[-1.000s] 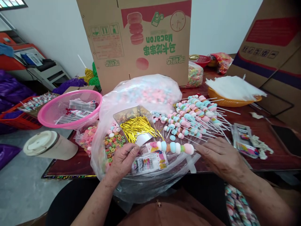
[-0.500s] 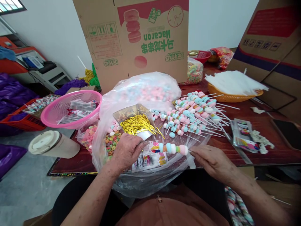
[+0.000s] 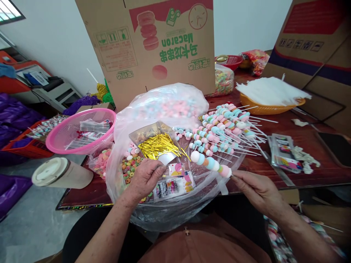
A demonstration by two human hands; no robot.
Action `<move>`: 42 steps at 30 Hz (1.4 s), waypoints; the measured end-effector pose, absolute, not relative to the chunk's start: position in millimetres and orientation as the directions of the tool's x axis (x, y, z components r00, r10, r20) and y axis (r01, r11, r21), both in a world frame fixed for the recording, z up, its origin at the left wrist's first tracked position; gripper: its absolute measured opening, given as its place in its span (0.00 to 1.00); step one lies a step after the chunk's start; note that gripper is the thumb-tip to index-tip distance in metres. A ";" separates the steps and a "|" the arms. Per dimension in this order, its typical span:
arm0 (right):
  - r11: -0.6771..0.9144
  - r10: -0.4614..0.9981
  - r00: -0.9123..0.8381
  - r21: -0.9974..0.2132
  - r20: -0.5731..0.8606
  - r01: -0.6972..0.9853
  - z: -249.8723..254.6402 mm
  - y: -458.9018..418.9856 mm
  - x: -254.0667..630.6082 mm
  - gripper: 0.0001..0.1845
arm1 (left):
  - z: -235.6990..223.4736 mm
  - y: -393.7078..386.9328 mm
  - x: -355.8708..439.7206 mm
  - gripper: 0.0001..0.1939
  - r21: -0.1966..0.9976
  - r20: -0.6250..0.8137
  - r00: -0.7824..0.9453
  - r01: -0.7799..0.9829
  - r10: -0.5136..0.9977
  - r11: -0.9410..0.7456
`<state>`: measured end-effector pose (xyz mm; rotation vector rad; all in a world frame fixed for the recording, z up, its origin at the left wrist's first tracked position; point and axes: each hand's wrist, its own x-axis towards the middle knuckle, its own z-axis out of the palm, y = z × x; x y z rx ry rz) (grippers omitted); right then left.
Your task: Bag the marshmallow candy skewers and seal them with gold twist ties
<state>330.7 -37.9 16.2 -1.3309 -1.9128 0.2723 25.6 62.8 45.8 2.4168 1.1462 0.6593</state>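
My right hand pinches the stick end of a candy skewer, strung with white, blue and pink marshmallows and coloured rings. The skewer slants up to the left, its far tip apart from my left hand. With thumb and forefinger closed, my left hand pinches the edge of a small clear printed bag. More printed bags lie below it. Gold twist ties fill an open pouch just beyond. Finished skewers are heaped behind the held one. Loose candy rings lie by my left hand.
A big clear bag of marshmallows stands before a cardboard box. A pink basket and a lidded cup are at left. White sticks fill an orange basket at right, near a phone and a packet stack.
My right hand has moved right and the skewer's far tip has come away from the bag by my left hand, now tilting upward. My left hand has shifted slightly left.
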 end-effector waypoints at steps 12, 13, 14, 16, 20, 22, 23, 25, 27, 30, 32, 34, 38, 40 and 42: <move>0.543 0.761 -0.348 -0.244 0.548 0.804 9.4 -42.1 323.5 0.11 | 44.9 57.8 28.0 0.16 0.650 0.157 0.499 0.597 0.852 -0.469; 0.549 0.768 -0.377 -0.230 0.517 0.803 9.7 -42.8 325.6 0.11 | 45.6 58.6 29.0 0.16 0.598 0.169 0.542 0.608 0.823 -0.523; 0.551 0.779 -0.399 -0.223 0.484 0.804 10.5 -43.1 327.6 0.12 | 47.0 59.6 30.7 0.16 0.534 0.176 0.597 0.610 0.783 -0.585; 0.538 0.807 -0.418 -0.229 0.416 0.811 12.5 -42.7 330.1 0.12 | 51.9 62.7 36.2 0.15 0.406 0.180 0.702 0.585 0.689 -0.702; 0.529 0.831 -0.388 -0.350 0.399 0.773 13.4 -38.4 322.7 0.12 | 62.6 70.2 49.7 0.15 0.291 0.179 0.788 0.529 0.589 -0.797; 0.517 0.849 -0.359 -0.474 0.387 0.712 10.9 -36.0 312.2 0.12 | 62.3 71.8 53.7 0.13 0.286 0.235 0.751 0.554 0.617 -0.782; 0.492 0.868 -0.329 -0.543 0.373 0.680 9.1 -35.0 305.9 0.12 | 59.8 71.4 54.8 0.10 0.304 0.309 0.682 0.589 0.662 -0.749; 0.410 0.911 -0.237 -0.674 0.339 0.615 4.5 -33.6 292.5 0.12 | 50.9 68.0 56.4 0.11 0.465 0.497 0.379 0.643 0.780 -0.608; 0.336 0.940 -0.146 -0.771 0.308 0.541 -0.6 -32.8 279.2 0.13 | 40.6 62.6 59.0 0.23 0.787 0.494 -0.057 0.454 0.868 -0.418; 0.284 0.959 -0.124 -0.837 0.257 0.468 -6.2 -32.1 260.1 0.15 | 34.0 55.6 67.6 0.31 0.966 -0.026 -0.167 -0.259 0.986 -0.019; 0.292 0.956 -0.155 -0.841 0.248 0.455 -6.7 -31.0 246.9 0.15 | 37.2 53.3 76.9 0.30 0.812 -0.237 0.024 -0.544 0.971 0.212; 0.316 0.948 -0.184 -0.836 0.259 0.448 -4.3 -28.3 233.1 0.15 | 41.9 52.0 88.1 0.23 0.721 -0.285 0.096 -0.634 0.954 0.280; 0.308 0.951 -0.130 -0.836 0.280 0.455 2.4 -18.2 211.6 0.16 | 39.6 47.4 106.4 0.14 0.679 -0.331 0.127 -0.655 0.935 0.330; 0.290 0.955 -0.081 -0.843 0.284 0.453 2.0 -14.2 209.2 0.15 | 35.2 46.0 106.9 0.16 0.646 -0.345 0.142 -0.681 0.928 0.345; 0.311 0.946 -0.072 -0.821 0.316 0.478 -1.9 -14.2 212.0 0.12 | 33.3 47.8 100.6 0.17 0.610 -0.367 0.125 -0.716 0.922 0.340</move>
